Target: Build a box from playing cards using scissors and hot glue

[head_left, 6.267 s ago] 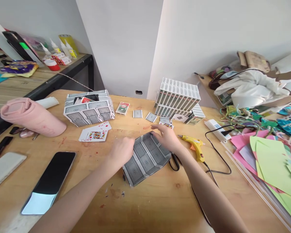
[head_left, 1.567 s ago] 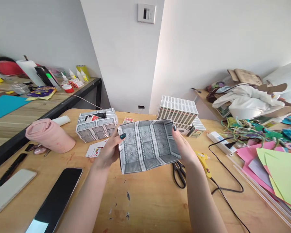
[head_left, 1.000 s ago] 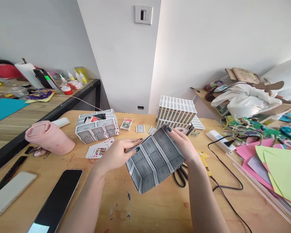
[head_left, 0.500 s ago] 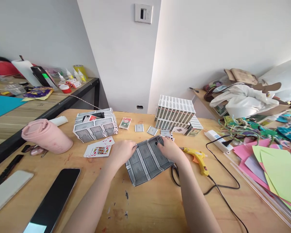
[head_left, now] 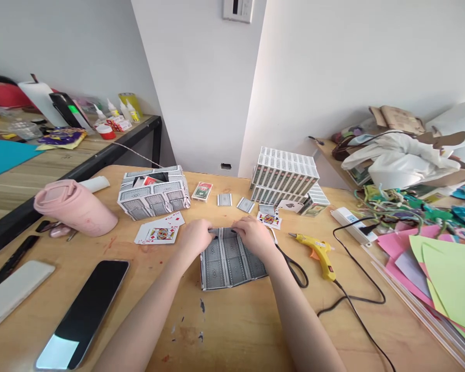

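A panel of joined playing cards (head_left: 231, 261), grey patterned backs showing, lies in front of me. My left hand (head_left: 197, 238) grips its far left corner, fingers curled over the edge. Along the same far edge, further right, my right hand (head_left: 254, 235) pinches the panel; its fingertips are partly hidden. Behind the left hand, loose face-up cards (head_left: 158, 232) rest on the table. A box built from cards (head_left: 154, 195) stands beyond them, with a slot in its top. To the right lies a yellow glue gun (head_left: 315, 253).
Card packs (head_left: 284, 173) are stacked at the back, near a single boxed deck (head_left: 202, 191). At left are a pink tumbler (head_left: 75, 209) and a phone (head_left: 87, 310). A power strip (head_left: 352, 225), black cord and coloured paper (head_left: 442, 274) occupy the right side.
The card panel has turned to lie straighter and flatter. My right hand has shifted left along its far edge, closer to my left hand. The view has tilted slightly downward.
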Demonstrator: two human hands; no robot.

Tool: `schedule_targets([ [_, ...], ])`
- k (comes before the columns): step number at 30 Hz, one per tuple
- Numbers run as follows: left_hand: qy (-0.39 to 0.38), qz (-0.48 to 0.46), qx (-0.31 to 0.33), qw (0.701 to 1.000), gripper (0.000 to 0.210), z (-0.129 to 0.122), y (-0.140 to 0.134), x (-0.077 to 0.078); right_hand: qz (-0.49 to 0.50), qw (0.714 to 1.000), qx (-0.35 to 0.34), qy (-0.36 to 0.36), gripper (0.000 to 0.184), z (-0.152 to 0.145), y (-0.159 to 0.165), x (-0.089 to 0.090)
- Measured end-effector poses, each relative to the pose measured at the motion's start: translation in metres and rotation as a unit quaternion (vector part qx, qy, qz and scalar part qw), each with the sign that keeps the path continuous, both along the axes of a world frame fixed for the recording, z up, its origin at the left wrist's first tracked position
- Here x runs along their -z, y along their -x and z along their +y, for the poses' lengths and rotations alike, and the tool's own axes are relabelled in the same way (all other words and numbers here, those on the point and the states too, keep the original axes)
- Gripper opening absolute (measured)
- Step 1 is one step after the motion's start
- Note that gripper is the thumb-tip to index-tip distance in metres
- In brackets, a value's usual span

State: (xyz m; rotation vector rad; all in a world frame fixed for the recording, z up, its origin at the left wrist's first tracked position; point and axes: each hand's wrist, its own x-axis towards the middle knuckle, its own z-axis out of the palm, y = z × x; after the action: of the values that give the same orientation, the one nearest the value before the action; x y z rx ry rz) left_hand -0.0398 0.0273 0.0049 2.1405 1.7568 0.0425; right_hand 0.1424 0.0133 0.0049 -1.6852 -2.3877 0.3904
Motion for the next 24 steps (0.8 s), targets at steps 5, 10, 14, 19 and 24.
schedule_targets([
  [5,-0.022,0.005,0.002,1.0,0.024,0.002,-0.005,0.003,-0.022,0.999,0.003,0.023,0.031,0.003,-0.002,0.005],
  [10,-0.024,-0.002,0.028,0.999,0.024,0.001,-0.004,0.004,-0.03,0.999,-0.002,0.034,0.033,0.004,-0.001,0.005],
  [14,-0.023,-0.01,0.053,0.998,0.024,0.002,-0.003,0.003,-0.026,0.999,0.0,0.035,0.034,0.004,0.0,0.004],
  [19,-0.007,-0.012,0.078,0.997,0.022,0.002,-0.004,-0.001,-0.03,0.999,0.002,0.04,0.036,0.0,0.0,0.003],
  [24,-0.001,0.02,0.101,0.995,0.028,-0.001,-0.013,-0.004,-0.061,0.997,-0.002,0.05,0.037,-0.001,-0.002,0.003],
])
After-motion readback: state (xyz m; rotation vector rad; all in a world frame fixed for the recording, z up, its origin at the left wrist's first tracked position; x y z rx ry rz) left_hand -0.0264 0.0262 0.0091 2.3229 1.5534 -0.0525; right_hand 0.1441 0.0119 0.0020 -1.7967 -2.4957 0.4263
